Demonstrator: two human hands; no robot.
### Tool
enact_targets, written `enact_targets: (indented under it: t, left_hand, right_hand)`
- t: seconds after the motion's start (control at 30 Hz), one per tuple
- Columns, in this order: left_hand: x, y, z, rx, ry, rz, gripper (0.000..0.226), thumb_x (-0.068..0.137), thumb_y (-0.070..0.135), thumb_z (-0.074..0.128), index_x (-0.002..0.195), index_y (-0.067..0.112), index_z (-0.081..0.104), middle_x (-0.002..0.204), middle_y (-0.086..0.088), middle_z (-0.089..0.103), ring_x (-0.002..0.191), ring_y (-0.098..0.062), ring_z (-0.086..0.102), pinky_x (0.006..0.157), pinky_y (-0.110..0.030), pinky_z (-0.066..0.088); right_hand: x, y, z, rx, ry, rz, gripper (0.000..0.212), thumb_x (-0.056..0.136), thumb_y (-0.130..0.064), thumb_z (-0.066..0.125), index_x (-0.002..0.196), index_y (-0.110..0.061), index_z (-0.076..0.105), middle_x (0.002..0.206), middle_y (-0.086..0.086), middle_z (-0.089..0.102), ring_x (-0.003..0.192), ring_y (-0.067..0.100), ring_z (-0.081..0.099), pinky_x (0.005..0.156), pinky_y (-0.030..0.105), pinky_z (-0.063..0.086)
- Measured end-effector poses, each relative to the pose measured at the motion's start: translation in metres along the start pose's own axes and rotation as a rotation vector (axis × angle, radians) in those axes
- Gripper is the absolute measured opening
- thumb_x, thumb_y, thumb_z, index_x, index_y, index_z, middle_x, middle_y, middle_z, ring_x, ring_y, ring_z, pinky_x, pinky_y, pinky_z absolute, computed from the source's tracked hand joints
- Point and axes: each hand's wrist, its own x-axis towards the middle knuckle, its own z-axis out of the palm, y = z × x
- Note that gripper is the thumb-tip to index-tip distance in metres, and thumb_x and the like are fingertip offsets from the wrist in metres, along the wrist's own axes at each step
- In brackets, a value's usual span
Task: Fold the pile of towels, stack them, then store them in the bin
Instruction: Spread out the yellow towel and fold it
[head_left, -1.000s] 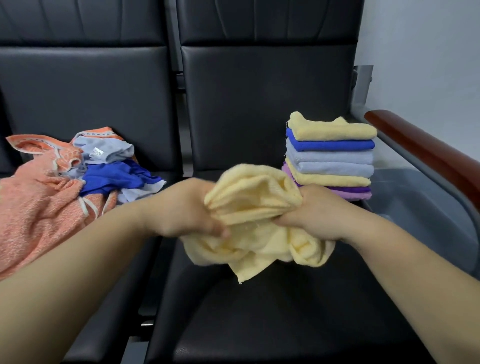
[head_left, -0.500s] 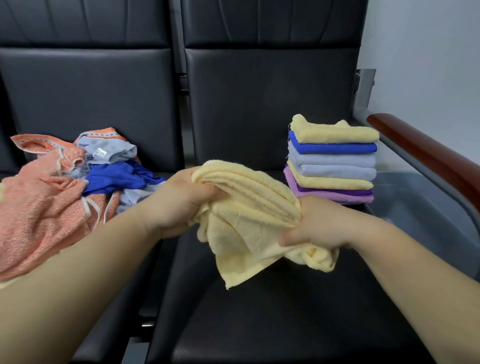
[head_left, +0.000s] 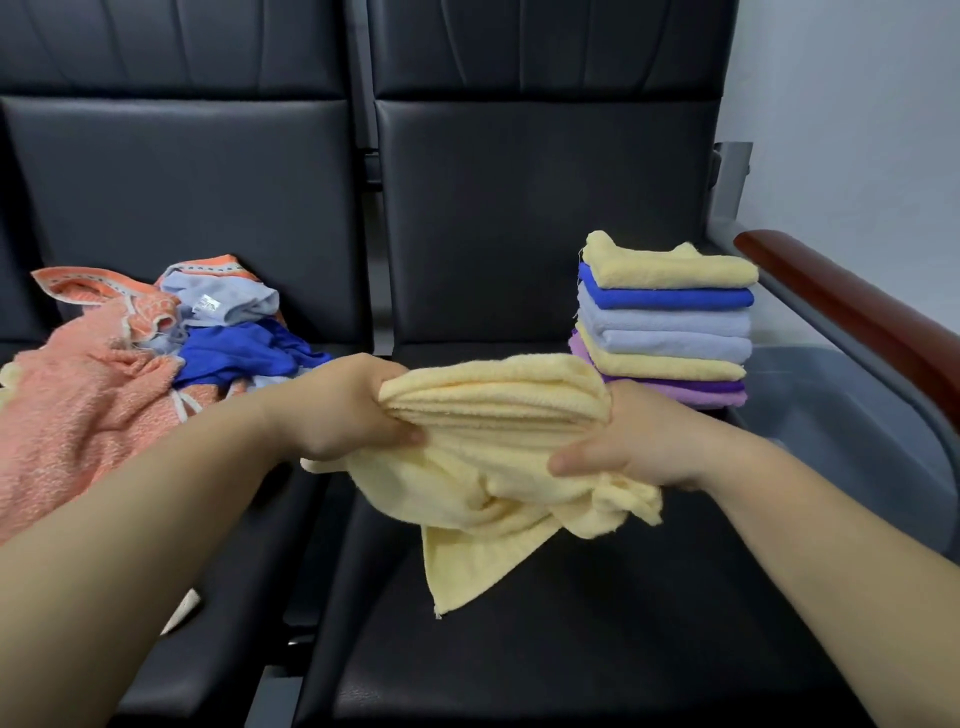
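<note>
While the left hand (head_left: 343, 410) and right hand (head_left: 639, 441) pull apart, each gripping an end, the crumpled pale-yellow terry towel (head_left: 498, 415) stretches between them above the black seat (head_left: 571, 649), apparently being straightened for folding.

Your two bare arms reach forward and come close together. Your left hand (head_left: 353, 410) grips one end of the yellow towel (head_left: 498, 400), fingers curled round it. Your right hand (head_left: 639, 441) grips the other end, thumb pointing toward the left hand.

Small towel tag (head_left: 208, 303), print unreadable
</note>
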Motion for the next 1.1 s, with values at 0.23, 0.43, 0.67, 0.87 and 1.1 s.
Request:
enact_targets:
  t: [0.23,0.43,0.67,0.87,1.1]
  left_hand:
    - [0.009,0.007,-0.009,0.387,0.139,-0.101,0.013,0.09,0.029,0.063,0.078,0.028,0.06,0.078,0.007,0.065,0.076,-0.013,0.062,0.067,-0.031,0.049]
    - [0.037,0.037,-0.077,0.697,0.472,-0.184,0.006,0.088,0.017,0.046,0.085,0.021,0.05,0.082,0.001,0.059,0.072,-0.024,0.058,0.064,-0.037,0.047]
    - [0.01,0.075,-0.12,0.807,0.762,-0.011,0.009,0.086,0.014,0.051,0.085,0.022,0.046,0.075,0.004,0.05,0.067,-0.028,0.053,0.057,-0.034,0.038]
    - [-0.011,0.055,-0.063,0.733,0.302,-0.062,0.014,0.087,0.033,0.059,0.079,0.023,0.054,0.074,0.004,0.063,0.069,-0.02,0.061,0.065,-0.034,0.052]
    - [-0.008,-0.013,0.047,0.428,-0.202,-0.163,0.029,0.074,0.042,0.079,0.085,0.021,0.063,0.085,0.005,0.066,0.085,-0.018,0.063,0.073,-0.033,0.049]
  right_hand:
    - [0.012,-0.017,0.003,-0.473,0.129,0.095,0.015,0.084,-0.03,0.076,0.092,-0.029,0.064,0.086,-0.006,0.07,0.08,0.013,0.067,0.073,0.033,0.059]
    - [0.064,-0.087,-0.064,-0.659,0.515,0.005,0.011,0.09,-0.022,0.049,0.084,-0.027,0.057,0.081,-0.005,0.064,0.076,0.022,0.063,0.057,0.035,0.045]
    - [0.033,-0.129,-0.097,-0.6,0.882,-0.198,0.008,0.092,-0.019,0.052,0.085,-0.022,0.051,0.081,-0.002,0.057,0.071,0.021,0.054,0.063,0.041,0.05]
    - [-0.007,-0.067,-0.05,-0.453,0.404,-0.129,0.005,0.091,-0.027,0.057,0.089,-0.027,0.061,0.072,-0.002,0.065,0.067,0.016,0.064,0.062,0.043,0.051]
    - [0.003,0.033,0.028,-0.539,0.028,0.073,0.023,0.072,-0.044,0.069,0.089,-0.031,0.063,0.089,-0.006,0.068,0.084,0.016,0.066,0.078,0.041,0.058]
